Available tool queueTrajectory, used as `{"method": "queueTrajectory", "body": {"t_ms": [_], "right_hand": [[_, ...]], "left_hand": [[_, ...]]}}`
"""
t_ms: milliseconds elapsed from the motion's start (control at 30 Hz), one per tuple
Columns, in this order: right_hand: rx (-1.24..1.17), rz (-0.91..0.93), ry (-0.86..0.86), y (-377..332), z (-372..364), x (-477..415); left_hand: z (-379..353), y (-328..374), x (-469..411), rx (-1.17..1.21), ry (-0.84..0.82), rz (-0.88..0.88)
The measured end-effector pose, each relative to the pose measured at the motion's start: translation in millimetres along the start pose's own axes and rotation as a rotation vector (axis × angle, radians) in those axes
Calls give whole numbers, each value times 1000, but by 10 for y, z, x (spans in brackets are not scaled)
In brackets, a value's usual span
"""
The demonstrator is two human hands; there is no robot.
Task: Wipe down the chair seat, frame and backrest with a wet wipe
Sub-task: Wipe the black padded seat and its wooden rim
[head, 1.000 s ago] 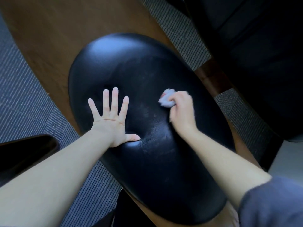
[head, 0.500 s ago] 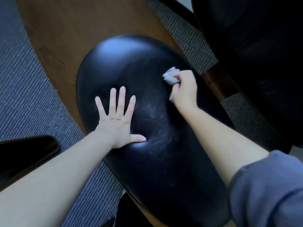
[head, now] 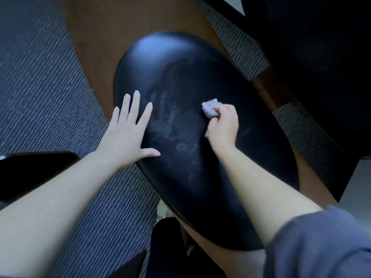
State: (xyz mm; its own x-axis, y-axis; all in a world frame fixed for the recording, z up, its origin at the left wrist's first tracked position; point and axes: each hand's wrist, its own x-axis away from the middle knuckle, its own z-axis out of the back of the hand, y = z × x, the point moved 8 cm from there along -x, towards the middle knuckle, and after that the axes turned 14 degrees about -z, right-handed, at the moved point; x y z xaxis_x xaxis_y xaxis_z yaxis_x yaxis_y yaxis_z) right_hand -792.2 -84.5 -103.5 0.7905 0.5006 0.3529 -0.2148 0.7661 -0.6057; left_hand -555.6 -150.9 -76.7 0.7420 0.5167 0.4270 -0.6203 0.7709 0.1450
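My hands have shifted: the right hand [head: 222,125] clutches the balled wet wipe [head: 209,109] against the chair seat [head: 180,57]. The left hand [head: 126,135], flat and spread, has slid to its left edge, baring a handprint [head: 168,121] I judge needs wiping next.

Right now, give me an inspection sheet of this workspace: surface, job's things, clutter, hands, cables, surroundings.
Surface: glossy black chair seat, with a faint handprint and smears mid-seat.
Job's things: wet wipe, bunched up, against the seat.
Clutter: dark object at the left edge, cannot tell what.
Hands: left hand flat, fingers spread, on the seat's left edge; right hand grips the wipe.
Cables: nothing seen.
Surroundings: striped carpet; wooden panel beneath the seat; dark chair at upper right.
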Motion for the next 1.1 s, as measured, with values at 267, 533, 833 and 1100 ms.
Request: {"method": "queueTrajectory", "body": {"t_ms": [267,533,833,1100], "right_hand": [[125,555,-414,-11,-189,1298],[118,349,-231,-114,-237,883],[202,108,-53,651,739,806],[397,423,-445,1220,1168,1431]], "left_hand": [[-140,8,263,143,59,37],[-187,75,350,79,13,33],[-336,873,489,-8,-116,-170],[-441,1947,354,-10,-326,-445]]}}
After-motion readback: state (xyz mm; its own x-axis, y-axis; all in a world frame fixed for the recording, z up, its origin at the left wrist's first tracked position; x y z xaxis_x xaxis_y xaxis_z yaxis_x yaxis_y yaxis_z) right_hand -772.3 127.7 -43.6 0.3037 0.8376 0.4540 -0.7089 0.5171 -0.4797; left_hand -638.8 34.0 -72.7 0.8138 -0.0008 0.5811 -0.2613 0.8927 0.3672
